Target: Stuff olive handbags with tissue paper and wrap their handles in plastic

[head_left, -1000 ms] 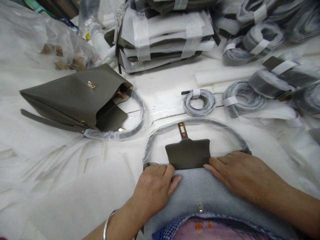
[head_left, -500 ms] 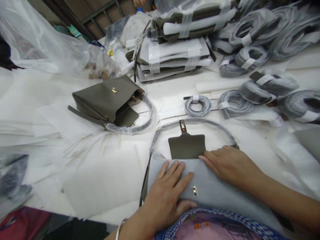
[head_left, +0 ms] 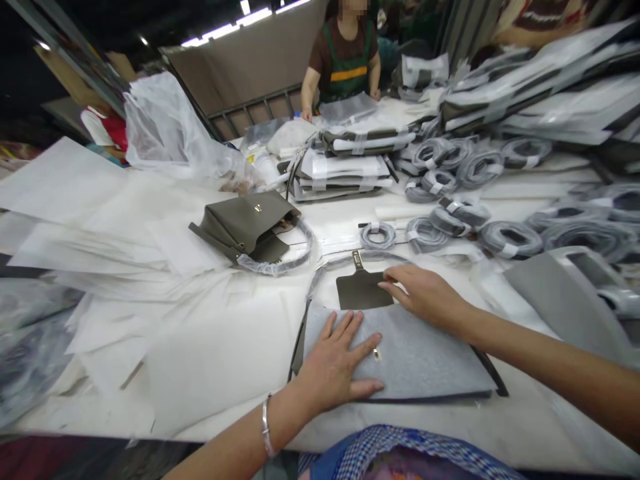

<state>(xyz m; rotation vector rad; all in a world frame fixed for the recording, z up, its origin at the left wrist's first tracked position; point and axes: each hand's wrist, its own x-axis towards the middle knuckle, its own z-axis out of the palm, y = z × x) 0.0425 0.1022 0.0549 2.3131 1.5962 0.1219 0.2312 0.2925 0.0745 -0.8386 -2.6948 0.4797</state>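
Note:
An olive-grey handbag lies flat in front of me, its body covered by a pale grey sheet (head_left: 420,360) with a small gold clasp (head_left: 377,355) showing through. My left hand (head_left: 335,363) rests flat on this sheet, fingers spread. The bag's dark flap (head_left: 363,291) extends away from me, with a metal-ended tab (head_left: 357,260) at its far end. At the flap's right edge, my right hand (head_left: 425,293) has thumb and fingers closed on it; the hand hides that edge. The wrapped handle (head_left: 320,273) arches around the flap.
A second olive handbag (head_left: 240,223) lies open to the left, beyond loose white sheets (head_left: 200,360). Wrapped strap coils (head_left: 379,235) and stacked wrapped bags (head_left: 345,173) fill the back and right. A tape dispenser (head_left: 590,280) stands at right. Another person (head_left: 345,60) is across the table.
The view has tilted up, bringing the person across the table into sight. My right hand has shifted from the bag's top edge onto the flap's right edge. My left hand stays on the sheet.

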